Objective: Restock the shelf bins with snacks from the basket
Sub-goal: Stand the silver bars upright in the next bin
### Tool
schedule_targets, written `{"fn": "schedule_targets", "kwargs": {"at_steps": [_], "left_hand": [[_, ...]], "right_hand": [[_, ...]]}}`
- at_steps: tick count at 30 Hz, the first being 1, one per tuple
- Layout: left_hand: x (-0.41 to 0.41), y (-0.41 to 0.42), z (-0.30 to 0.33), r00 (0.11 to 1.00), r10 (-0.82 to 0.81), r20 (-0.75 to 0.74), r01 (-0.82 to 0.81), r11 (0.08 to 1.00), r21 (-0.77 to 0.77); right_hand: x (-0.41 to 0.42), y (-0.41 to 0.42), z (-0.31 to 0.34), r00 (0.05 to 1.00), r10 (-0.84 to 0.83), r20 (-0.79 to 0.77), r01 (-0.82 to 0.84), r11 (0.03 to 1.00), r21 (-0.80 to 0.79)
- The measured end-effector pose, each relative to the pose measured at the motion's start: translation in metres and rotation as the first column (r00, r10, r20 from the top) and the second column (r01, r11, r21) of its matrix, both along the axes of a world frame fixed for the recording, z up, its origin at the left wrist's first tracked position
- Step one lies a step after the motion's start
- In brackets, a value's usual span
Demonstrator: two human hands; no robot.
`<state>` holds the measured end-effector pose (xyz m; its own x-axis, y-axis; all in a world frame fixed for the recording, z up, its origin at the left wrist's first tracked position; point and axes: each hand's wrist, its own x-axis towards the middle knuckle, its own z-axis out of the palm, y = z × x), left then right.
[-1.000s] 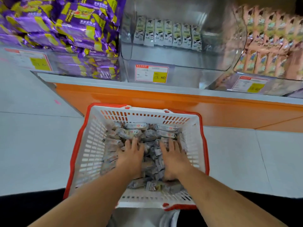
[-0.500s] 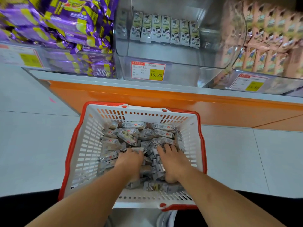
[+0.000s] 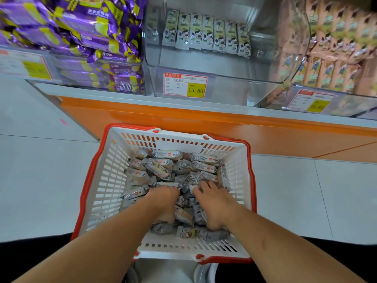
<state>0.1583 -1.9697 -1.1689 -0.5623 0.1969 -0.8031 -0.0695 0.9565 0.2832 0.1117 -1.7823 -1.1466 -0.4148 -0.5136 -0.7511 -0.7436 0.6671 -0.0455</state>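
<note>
A white basket with a red rim (image 3: 89, 190) stands on the floor in front of me, holding several small grey snack packets (image 3: 165, 155). Both my hands are down in the pile. My left hand (image 3: 163, 201) has its fingers curled into the packets, its fingertips buried among them. Beside it, my right hand (image 3: 214, 201) curls its spread fingers over more packets. Above the basket, the clear shelf bin (image 3: 234, 78) holds only one row of upright packets (image 3: 206, 35) at its back.
A price label reading 15.80 (image 3: 185, 85) is on the clear bin's front. Purple and yellow bags (image 3: 81, 27) fill the left bin, pink packets (image 3: 336, 48) the right one. An orange shelf base (image 3: 204, 119) runs behind the basket. Pale floor tiles (image 3: 40, 180) lie on both sides.
Both hands have drawn back toward me inside the basket and their fingers have gone from flat to curled into the packets. The view has tilted up slightly.
</note>
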Motion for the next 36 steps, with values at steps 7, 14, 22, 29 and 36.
{"fn": "schedule_targets", "kwargs": {"at_steps": [7, 14, 22, 29, 36], "left_hand": [[-0.001, -0.009, 0.013, 0.991, 0.129, 0.042, -0.132, 0.989, 0.065], [-0.020, -0.034, 0.085, 0.953, 0.299, 0.049, -0.303, 0.945, 0.127], [-0.041, -0.059, 0.225, 0.804, 0.575, 0.148, -0.560, 0.652, 0.511], [-0.054, -0.040, 0.320, 0.687, 0.724, 0.064, -0.473, 0.379, 0.795], [-0.109, -0.043, 0.332, 0.386, 0.923, 0.005, -0.460, 0.187, 0.868]], "right_hand": [[0.014, -0.007, 0.004, 0.996, 0.040, -0.079, -0.034, 0.996, 0.077], [-0.019, -0.011, 0.045, 0.910, -0.358, 0.209, 0.380, 0.922, -0.075], [-0.073, -0.015, 0.219, 0.539, -0.521, 0.662, 0.822, 0.497, -0.277], [-0.084, -0.016, 0.319, 0.405, -0.439, 0.802, 0.895, 0.013, -0.446], [-0.140, -0.048, 0.326, 0.337, -0.525, 0.781, 0.782, -0.306, -0.543]]}}
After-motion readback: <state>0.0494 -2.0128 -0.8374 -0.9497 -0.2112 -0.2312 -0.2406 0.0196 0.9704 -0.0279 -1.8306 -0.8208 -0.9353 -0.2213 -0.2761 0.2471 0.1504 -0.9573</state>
